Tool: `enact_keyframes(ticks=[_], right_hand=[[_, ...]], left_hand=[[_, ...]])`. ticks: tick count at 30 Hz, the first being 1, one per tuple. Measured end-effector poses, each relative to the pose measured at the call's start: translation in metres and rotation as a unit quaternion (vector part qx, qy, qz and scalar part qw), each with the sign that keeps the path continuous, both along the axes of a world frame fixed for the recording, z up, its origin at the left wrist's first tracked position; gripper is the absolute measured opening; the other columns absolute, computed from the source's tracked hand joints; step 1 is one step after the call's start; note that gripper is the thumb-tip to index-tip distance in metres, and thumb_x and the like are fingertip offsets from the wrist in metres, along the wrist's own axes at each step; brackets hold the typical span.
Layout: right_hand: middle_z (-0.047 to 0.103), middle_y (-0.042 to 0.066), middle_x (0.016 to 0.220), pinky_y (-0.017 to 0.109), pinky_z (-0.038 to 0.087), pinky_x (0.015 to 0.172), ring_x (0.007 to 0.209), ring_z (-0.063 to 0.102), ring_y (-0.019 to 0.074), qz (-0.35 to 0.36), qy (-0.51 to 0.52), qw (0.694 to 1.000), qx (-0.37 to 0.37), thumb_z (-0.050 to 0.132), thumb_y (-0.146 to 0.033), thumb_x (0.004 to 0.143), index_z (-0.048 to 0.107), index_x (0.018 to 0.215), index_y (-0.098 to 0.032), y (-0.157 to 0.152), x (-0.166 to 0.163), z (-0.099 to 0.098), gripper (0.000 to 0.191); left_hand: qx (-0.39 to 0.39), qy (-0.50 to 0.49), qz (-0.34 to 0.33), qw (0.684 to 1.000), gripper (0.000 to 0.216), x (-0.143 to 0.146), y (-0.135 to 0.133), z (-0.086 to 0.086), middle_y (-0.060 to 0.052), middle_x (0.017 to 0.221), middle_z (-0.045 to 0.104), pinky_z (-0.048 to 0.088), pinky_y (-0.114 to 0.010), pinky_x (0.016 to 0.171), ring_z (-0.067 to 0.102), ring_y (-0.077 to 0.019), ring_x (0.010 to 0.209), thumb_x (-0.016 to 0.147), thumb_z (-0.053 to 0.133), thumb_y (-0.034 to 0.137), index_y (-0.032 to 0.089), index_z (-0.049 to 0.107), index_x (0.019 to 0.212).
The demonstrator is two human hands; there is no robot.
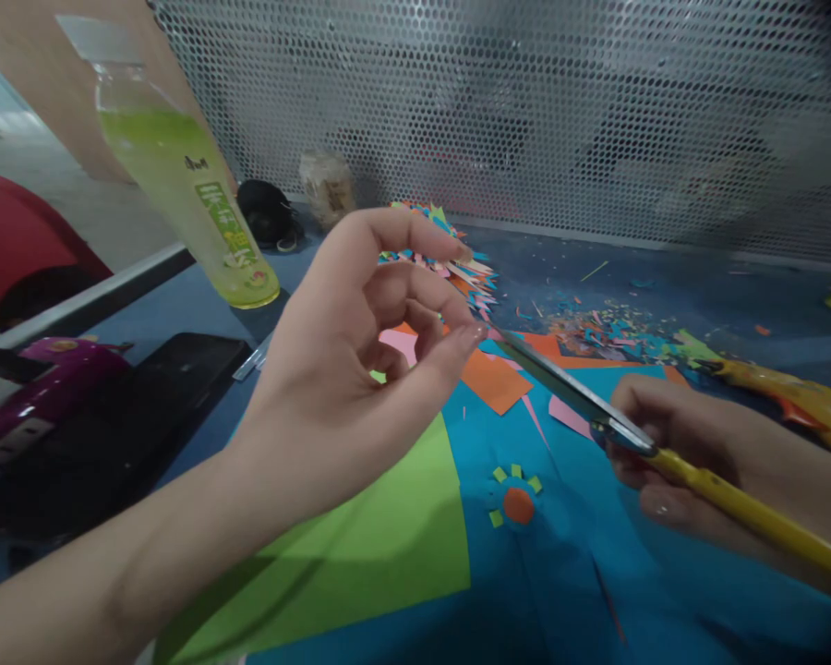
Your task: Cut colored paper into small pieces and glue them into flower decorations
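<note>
My left hand point(360, 332) hovers over the papers, its thumb tip pressed toward a curled finger. Whatever lies in that pinch is too small to make out. In my right hand point(706, 462) are scissors point(582, 397) with yellow handles, their blades close together and their tips right by my left fingertips. Below, on a blue paper sheet point(499, 600), sits a small orange paper circle point(519, 505) on a blue round, with several tiny green squares around part of its edge. A lime green sheet point(388, 545) lies under my left forearm.
Paper scraps point(609, 332) and an orange paper piece point(495, 380) lie behind the hands. A yellow glue gun point(782, 388) rests at right. At left are a drink bottle point(186, 185), a black flat device point(166, 406) and a purple socket block point(55, 379). A perforated metal panel point(526, 111) rises behind.
</note>
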State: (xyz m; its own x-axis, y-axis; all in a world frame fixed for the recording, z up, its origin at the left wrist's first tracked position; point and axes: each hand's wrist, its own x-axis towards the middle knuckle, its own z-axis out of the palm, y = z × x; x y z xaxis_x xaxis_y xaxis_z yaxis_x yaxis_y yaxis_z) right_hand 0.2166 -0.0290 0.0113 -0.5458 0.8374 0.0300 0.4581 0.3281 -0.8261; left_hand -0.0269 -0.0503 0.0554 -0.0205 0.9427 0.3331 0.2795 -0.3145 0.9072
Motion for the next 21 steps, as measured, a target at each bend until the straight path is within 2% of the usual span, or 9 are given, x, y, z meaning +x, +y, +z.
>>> enact_keyframes(ticks=[5, 12, 16, 21], right_hand=[[0.044, -0.007, 0.057, 0.018, 0.036, 0.037, 0.043, 0.041, 0.0094, -0.013, -0.011, 0.999, -0.035, 0.067, -0.038, 0.067, 0.047, 0.07, -0.025, 0.001, -0.009, 0.006, 0.024], [0.044, -0.006, 0.058, 0.019, 0.037, 0.037, 0.044, 0.041, 0.0097, 0.005, -0.015, 0.999, -0.05, 0.065, -0.036, 0.068, 0.047, 0.071, -0.025, 0.002, -0.009, 0.01, 0.021], [0.045, -0.006, 0.061, 0.02, 0.041, 0.042, 0.05, 0.047, 0.012, 0.021, -0.019, 0.996, -0.089, 0.066, -0.037, 0.069, 0.046, 0.075, -0.025, 0.001, -0.005, 0.008, 0.024], [0.046, -0.005, 0.065, 0.02, 0.042, 0.047, 0.054, 0.046, 0.0123, 0.044, -0.022, 0.993, -0.104, 0.065, -0.037, 0.072, 0.046, 0.08, -0.026, 0.002, -0.004, 0.007, 0.023]], left_hand=[[0.02, 0.038, -0.015, 0.999, 0.027, -0.001, 0.001, 0.005, 0.001, 0.068, 0.059, 0.035, -0.024, 0.045, 0.054, -0.0141, 0.059, 0.077, 0.062, 0.016, 0.024, 0.044, 0.094], [0.086, 0.069, 0.02, 0.994, 0.021, -0.002, 0.002, 0.005, 0.002, 0.07, 0.058, 0.031, -0.022, 0.044, 0.056, -0.0135, 0.065, 0.077, 0.06, 0.011, 0.025, 0.05, 0.089], [0.025, 0.078, -0.013, 0.997, 0.021, -0.006, 0.003, 0.01, 0.003, 0.072, 0.057, 0.033, -0.02, 0.045, 0.053, -0.0114, 0.064, 0.078, 0.062, 0.014, 0.025, 0.049, 0.091], [-0.035, -0.003, -0.064, 0.997, 0.022, -0.009, 0.005, 0.013, 0.003, 0.073, 0.056, 0.035, -0.02, 0.048, 0.051, -0.009, 0.062, 0.078, 0.063, 0.014, 0.023, 0.051, 0.094]])
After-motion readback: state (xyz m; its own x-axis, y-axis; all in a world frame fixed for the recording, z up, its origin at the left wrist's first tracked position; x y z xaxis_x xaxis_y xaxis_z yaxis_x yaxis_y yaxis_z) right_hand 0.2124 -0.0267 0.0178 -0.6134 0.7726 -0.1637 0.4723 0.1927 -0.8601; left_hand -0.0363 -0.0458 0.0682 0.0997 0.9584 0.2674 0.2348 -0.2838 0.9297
